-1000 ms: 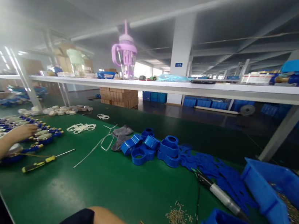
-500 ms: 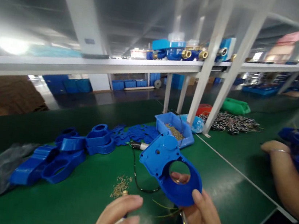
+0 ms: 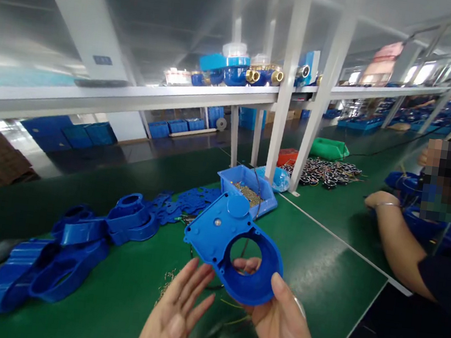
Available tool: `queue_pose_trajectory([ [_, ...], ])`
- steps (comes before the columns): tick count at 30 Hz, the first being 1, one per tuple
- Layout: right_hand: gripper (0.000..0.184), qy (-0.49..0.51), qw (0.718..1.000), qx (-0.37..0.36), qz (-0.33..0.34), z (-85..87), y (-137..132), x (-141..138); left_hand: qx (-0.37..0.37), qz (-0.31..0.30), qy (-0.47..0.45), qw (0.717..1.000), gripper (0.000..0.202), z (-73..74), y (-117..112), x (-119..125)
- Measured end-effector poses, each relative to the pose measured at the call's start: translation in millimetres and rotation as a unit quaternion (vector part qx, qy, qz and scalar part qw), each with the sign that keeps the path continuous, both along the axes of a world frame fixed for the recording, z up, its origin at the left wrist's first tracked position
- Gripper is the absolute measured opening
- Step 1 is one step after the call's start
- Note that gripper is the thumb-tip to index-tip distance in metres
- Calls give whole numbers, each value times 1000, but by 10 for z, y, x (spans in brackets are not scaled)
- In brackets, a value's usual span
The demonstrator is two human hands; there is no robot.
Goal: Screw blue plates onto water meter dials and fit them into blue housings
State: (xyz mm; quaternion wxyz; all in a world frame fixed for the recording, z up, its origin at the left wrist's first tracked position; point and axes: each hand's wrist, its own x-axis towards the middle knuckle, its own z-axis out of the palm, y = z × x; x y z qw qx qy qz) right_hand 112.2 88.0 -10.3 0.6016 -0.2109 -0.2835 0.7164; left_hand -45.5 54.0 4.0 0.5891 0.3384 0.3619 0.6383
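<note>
A blue plastic housing with a large round hole is held up over the green bench. My right hand grips its lower right rim, thumb in front and fingers behind, with fingertips showing through the hole. Just left of the housing, my left hand is spread with the palm turned up; its fingertips come close to the lower left edge, and I cannot tell whether they touch. Small screws lie partly hidden behind my left hand. Thin yellow wires show below the housing.
Blue housings and flat blue pieces lie to the left. Beyond stands a blue bin of screws beside white shelf posts. Black rings or cables are heaped farther right. A co-worker's arm reaches in at the right.
My left hand has opened, turned palm up and moved closer to the housing. My right hand keeps hold of the housing. The view has swung to the right, showing more of the co-worker.
</note>
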Motion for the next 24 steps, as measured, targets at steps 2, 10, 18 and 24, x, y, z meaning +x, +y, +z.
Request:
queue_pose_trajectory([
  [2,34,-48,997,54,27,2,16,18,-44,8,-39,998,62,73,70,65],
  [10,42,-325,903,244,140,305,347,300,-142,72,-114,981,43,151,264,126],
  [18,48,-809,398,377,214,98,560,340,-113,180,-99,972,36,168,342,-78],
  [24,11,-816,399,340,245,-157,728,166,-159,185,-78,967,45,118,127,8],
])
